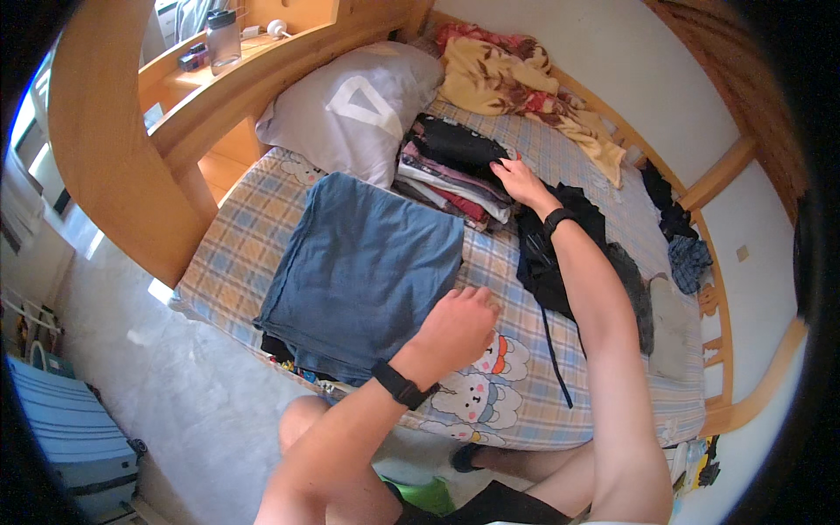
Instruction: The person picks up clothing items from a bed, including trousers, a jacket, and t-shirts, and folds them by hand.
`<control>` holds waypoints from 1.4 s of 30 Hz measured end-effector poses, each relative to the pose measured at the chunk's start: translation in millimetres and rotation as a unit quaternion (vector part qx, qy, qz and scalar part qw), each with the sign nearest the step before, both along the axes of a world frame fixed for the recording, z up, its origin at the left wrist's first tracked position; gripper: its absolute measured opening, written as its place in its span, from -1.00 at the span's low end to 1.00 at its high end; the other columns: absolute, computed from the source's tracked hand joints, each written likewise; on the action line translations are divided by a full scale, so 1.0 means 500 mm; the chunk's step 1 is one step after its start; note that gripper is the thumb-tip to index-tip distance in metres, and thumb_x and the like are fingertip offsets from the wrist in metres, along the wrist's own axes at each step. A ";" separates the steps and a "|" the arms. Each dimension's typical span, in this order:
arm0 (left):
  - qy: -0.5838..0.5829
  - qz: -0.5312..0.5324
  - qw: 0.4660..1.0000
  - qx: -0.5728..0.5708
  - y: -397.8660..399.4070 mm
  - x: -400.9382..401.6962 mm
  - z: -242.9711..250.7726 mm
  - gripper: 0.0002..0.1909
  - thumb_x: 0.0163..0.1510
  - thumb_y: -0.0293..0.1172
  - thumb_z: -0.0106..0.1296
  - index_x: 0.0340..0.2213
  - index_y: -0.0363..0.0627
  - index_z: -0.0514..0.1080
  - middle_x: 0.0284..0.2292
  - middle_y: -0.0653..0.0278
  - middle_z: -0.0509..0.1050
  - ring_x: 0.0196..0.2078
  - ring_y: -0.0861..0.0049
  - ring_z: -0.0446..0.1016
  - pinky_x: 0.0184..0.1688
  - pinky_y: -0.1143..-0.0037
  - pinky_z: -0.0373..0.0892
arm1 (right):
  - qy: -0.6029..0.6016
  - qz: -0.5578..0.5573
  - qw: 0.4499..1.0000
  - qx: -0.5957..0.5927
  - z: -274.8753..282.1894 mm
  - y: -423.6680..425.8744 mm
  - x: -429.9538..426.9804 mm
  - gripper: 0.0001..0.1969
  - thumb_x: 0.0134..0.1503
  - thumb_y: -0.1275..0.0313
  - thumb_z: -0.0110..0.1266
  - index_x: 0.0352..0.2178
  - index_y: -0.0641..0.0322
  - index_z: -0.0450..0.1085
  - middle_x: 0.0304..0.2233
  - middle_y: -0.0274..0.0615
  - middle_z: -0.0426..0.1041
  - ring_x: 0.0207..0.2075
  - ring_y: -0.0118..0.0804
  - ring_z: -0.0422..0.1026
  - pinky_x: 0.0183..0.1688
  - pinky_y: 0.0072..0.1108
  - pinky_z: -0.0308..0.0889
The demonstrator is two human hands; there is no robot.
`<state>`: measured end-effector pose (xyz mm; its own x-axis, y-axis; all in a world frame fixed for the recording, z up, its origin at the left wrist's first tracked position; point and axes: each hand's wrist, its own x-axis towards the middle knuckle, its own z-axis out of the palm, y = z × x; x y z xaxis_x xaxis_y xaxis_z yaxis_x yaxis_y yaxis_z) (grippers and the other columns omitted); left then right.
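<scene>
On the lower bed of a wooden bunk, a large blue folded cloth (380, 275) lies flat with other garments showing under its near edge. My left hand (462, 328) hovers by its right corner, with the fingers curled down and their tips hidden. Farther back sits a stack of folded clothes (453, 187), topped by a black folded garment (453, 141). My right hand (522, 180) has thumb and fingers at the right edge of that top garment, pinching it. Just right of the stack, a loose black garment (558, 275) with a hanging cord lies crumpled, partly behind my right forearm.
A grey pillow (357, 105) and a yellow patterned blanket (489, 75) rest at the head end. Along the right side are a grey-green folded cloth (668, 328) and a checked cloth (689, 262). A bottle (224, 42) stands on the shelf. A blue suitcase (72, 433) is on the floor.
</scene>
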<state>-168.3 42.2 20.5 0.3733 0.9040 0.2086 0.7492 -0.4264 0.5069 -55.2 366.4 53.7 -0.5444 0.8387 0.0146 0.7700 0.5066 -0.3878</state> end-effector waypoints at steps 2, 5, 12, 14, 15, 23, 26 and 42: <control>0.003 0.009 1.000 0.015 0.006 0.007 -0.006 -0.63 0.07 -0.28 0.14 -0.11 -0.20 0.50 -0.03 0.08 0.44 0.06 0.18 0.41 0.09 0.29 0.33 | 0.035 0.023 0.999 -0.023 0.037 -0.028 0.041 -0.46 0.32 0.08 -0.08 -0.04 0.46 0.39 -0.12 0.26 0.51 -0.05 0.16 0.48 0.01 -0.29 0.32; 0.006 0.038 0.999 -0.002 -0.003 -0.001 -0.015 -0.52 0.04 -0.25 0.18 -0.03 -0.21 0.44 0.03 0.01 0.41 0.13 0.11 0.36 0.17 0.26 0.30 | 0.048 0.059 0.997 0.028 0.073 -0.160 0.075 -0.55 0.31 0.11 -0.07 -0.15 0.39 0.42 -0.20 0.26 0.51 -0.09 0.19 0.47 -0.07 -0.26 0.33; -0.110 0.184 0.943 0.256 0.009 0.036 -0.003 -0.25 0.19 -0.13 0.08 0.27 -0.26 0.11 0.28 -0.24 0.07 0.29 -0.19 0.10 0.28 0.17 0.12 | 0.381 -0.074 0.906 -0.168 0.194 -0.483 0.227 -0.59 0.35 0.17 -0.02 -0.02 0.35 0.44 -0.15 -0.30 0.57 -0.13 -0.45 0.44 0.01 -0.60 0.28; -0.087 0.163 0.940 0.286 -0.004 0.060 0.034 -0.27 0.23 -0.14 0.02 0.33 -0.10 0.07 0.35 -0.14 -0.02 0.37 -0.14 -0.01 0.34 0.15 0.01 | 0.498 -0.183 0.794 -0.297 0.214 -0.546 0.287 -0.54 0.32 0.11 0.03 0.03 0.28 0.43 -0.04 -0.28 0.54 -0.05 -0.37 0.49 0.04 -0.56 0.33; -0.073 0.140 0.948 0.277 -0.010 0.078 0.036 -0.29 0.25 -0.15 0.00 0.35 0.00 0.07 0.38 -0.08 -0.06 0.40 -0.11 -0.06 0.36 0.14 -0.04 | 0.504 -0.195 0.789 -0.292 0.193 -0.549 0.343 -0.54 0.32 0.11 0.03 0.03 0.28 0.43 -0.04 -0.28 0.54 -0.05 -0.37 0.49 0.04 -0.56 0.33; 0.160 -0.113 0.980 0.048 -0.061 0.195 -0.121 -0.40 0.24 0.09 -0.04 0.17 -0.01 0.37 0.30 -0.01 0.17 0.38 -0.08 0.05 0.32 0.07 0.12 | 0.434 -0.360 0.707 -0.427 -0.161 -0.617 0.705 -0.60 0.36 0.17 -0.05 0.00 0.29 0.44 -0.10 -0.20 0.57 -0.13 -0.29 0.55 -0.09 -0.43 0.46; 0.142 -0.124 0.980 -0.063 -0.015 0.178 -0.072 -0.41 0.21 0.03 0.05 0.17 -0.01 0.37 0.28 0.00 0.21 0.32 0.01 0.18 0.29 0.22 0.20 | 0.398 -0.305 0.759 -0.414 -0.085 -0.656 0.644 -0.59 0.29 0.31 0.09 0.08 0.35 0.37 0.00 -0.13 0.51 -0.02 -0.31 0.48 0.04 -0.45 0.38; -0.039 0.041 0.984 -0.170 0.135 0.288 -0.139 -0.08 -0.07 0.21 0.30 0.04 -0.44 0.39 -0.09 -0.19 0.54 -0.10 0.03 0.56 -0.02 0.28 0.45 | 0.551 -0.409 0.623 -0.376 -0.147 -0.593 0.763 -0.59 0.08 0.32 0.32 -0.04 0.19 0.46 -0.08 -0.26 0.55 -0.05 -0.27 0.48 -0.02 -0.43 0.34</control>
<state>-24.4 109.9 -49.0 0.2919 0.9525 -0.0863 0.7270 -0.1624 0.6671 326.5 69.7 -19.9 0.0634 0.8239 -0.5631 -0.2916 -0.5244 -0.8000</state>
